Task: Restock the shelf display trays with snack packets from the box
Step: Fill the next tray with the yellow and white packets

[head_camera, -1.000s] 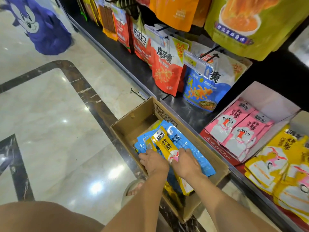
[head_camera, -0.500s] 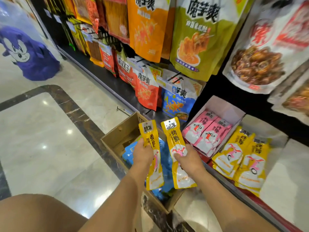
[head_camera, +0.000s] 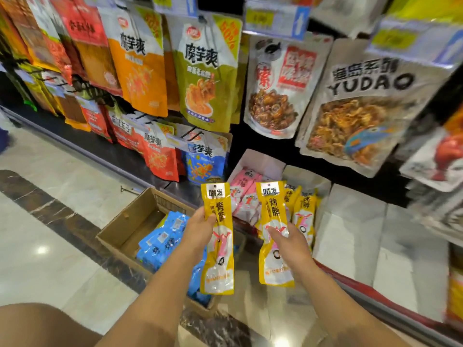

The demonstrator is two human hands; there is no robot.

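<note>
- Snack packets, head view: my left hand (head_camera: 199,229) pinches one yellow packet (head_camera: 220,271) at mid-length. My right hand (head_camera: 290,242) clamps a second yellow packet (head_camera: 271,204). Both long axes point to 12 o'clock.
- The tray's yellow stack (head_camera: 304,209) lies at 1 o'clock, just beyond my right hand, which is the nearer one. The pink packets (head_camera: 244,196) sit at 12.
- The box (head_camera: 130,214) of blue packets (head_camera: 162,241) is on the floor at 9 o'clock from my left hand.
- I judge there is open room over the shelf's red front edge (head_camera: 363,289), while the hanging bags (head_camera: 208,78) cap any lift.

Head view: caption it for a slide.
Left hand and right hand each grip a yellow packet near the box.
</note>
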